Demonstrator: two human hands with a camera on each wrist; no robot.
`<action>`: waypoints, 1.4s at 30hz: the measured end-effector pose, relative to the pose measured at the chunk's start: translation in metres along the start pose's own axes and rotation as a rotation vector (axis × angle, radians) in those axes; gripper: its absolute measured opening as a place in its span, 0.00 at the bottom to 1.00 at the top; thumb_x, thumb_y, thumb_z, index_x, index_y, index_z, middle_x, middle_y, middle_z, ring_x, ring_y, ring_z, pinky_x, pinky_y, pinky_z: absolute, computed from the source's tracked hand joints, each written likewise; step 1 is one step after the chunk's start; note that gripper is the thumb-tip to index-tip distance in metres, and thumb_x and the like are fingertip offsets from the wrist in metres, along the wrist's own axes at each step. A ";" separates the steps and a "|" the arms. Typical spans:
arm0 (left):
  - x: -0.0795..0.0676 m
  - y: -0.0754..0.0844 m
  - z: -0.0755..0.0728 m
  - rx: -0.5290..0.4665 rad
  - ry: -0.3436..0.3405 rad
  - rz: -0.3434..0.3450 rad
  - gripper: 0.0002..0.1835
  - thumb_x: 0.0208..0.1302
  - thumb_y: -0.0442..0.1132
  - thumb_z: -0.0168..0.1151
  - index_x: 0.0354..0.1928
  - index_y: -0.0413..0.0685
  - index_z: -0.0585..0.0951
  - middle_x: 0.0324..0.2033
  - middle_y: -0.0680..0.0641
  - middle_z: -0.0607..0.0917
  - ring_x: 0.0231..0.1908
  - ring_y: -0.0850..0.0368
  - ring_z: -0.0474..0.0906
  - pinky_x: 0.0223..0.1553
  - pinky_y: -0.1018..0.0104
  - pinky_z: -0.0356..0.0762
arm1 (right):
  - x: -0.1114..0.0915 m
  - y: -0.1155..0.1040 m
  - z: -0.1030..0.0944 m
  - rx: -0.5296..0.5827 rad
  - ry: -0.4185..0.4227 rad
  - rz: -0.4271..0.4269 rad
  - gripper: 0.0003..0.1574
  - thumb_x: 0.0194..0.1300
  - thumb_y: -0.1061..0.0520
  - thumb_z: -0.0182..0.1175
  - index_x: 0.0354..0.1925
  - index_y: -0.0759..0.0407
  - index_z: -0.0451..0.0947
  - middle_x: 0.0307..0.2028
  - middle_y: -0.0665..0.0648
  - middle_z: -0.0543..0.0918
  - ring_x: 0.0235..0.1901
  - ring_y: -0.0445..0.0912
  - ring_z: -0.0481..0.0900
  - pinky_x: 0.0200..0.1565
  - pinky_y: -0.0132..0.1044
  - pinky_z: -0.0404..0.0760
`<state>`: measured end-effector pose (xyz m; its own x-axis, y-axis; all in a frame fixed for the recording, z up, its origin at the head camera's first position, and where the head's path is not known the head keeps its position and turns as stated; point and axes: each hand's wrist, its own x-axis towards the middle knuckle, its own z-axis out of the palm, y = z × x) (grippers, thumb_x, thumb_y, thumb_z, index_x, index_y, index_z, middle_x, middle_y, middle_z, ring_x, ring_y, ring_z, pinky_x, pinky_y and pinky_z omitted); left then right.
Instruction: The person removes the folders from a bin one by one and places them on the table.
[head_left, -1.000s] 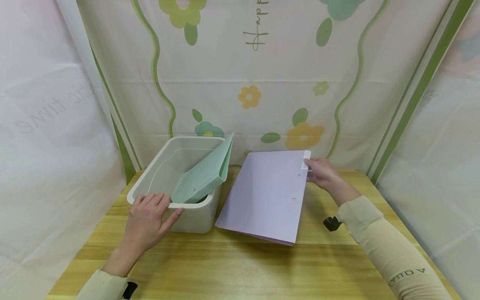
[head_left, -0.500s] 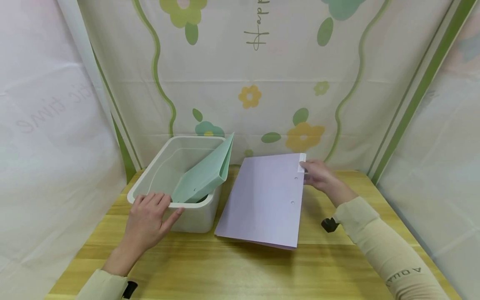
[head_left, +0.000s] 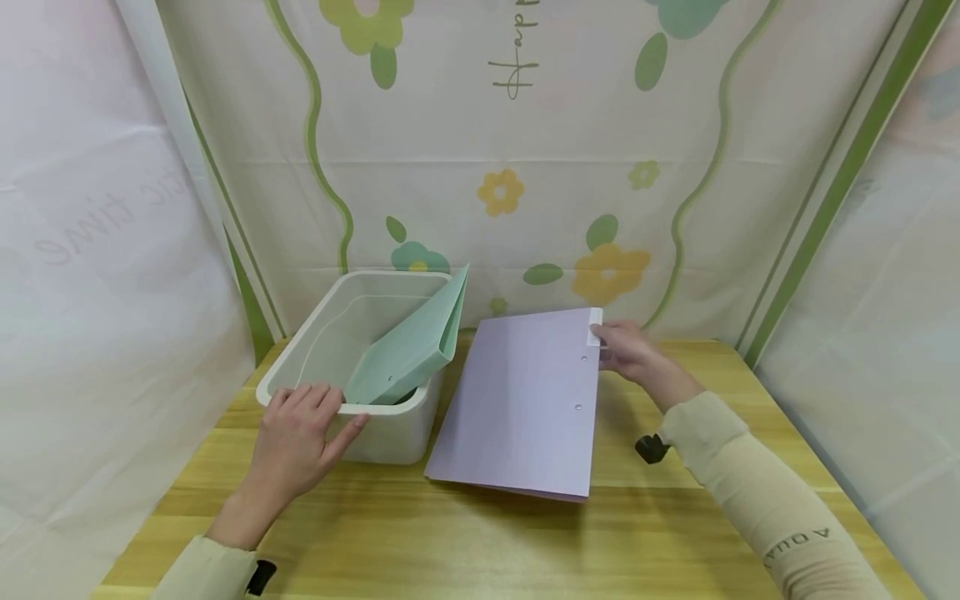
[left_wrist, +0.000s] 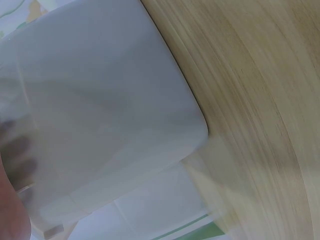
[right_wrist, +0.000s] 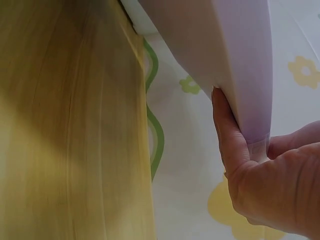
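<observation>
My right hand (head_left: 626, 350) pinches a lilac file folder (head_left: 521, 400) by its upper right corner, thumb on the white label and fingers behind. The folder tilts up over the table, just right of the bin. In the right wrist view the folder's spine (right_wrist: 245, 70) rises from between thumb and fingers. My left hand (head_left: 296, 437) grips the near rim of a white plastic bin (head_left: 390, 437), fingers hooked inside and thumb along the outer wall. A mint green folder (head_left: 408, 346) leans inside the bin, its top end sticking out past the right rim.
Everything stands on a wood-grain table (head_left: 480, 550). A white curtain (head_left: 420, 108) with printed flowers hangs right behind the bin and folder, and more curtain panels close off both sides.
The lilac folder and my right hand have moved a little left, and its upper corner has dipped slightly. My left hand, the bin and the green folder stay put.
</observation>
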<state>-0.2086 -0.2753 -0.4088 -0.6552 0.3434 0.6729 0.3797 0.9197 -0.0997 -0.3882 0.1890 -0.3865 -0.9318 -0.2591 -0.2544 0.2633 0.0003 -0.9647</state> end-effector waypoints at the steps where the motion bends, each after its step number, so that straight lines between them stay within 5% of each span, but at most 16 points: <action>1: 0.000 0.000 0.000 0.001 0.000 0.000 0.22 0.61 0.63 0.52 0.28 0.50 0.70 0.25 0.52 0.70 0.28 0.51 0.70 0.36 0.52 0.64 | 0.001 0.000 0.000 0.002 -0.002 -0.001 0.28 0.74 0.57 0.40 0.64 0.75 0.55 0.44 0.63 0.73 0.38 0.51 0.79 0.44 0.45 0.78; 42: 0.000 0.001 -0.001 -0.001 0.001 -0.002 0.22 0.60 0.63 0.53 0.28 0.51 0.70 0.24 0.53 0.70 0.27 0.52 0.68 0.35 0.53 0.64 | 0.025 0.028 0.018 -0.124 -0.028 0.001 0.30 0.74 0.55 0.42 0.67 0.71 0.54 0.54 0.72 0.71 0.44 0.55 0.80 0.45 0.49 0.78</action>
<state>-0.2073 -0.2748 -0.4079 -0.6552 0.3416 0.6738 0.3792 0.9201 -0.0978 -0.3993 0.1655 -0.4187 -0.9237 -0.2860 -0.2549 0.2296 0.1193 -0.9659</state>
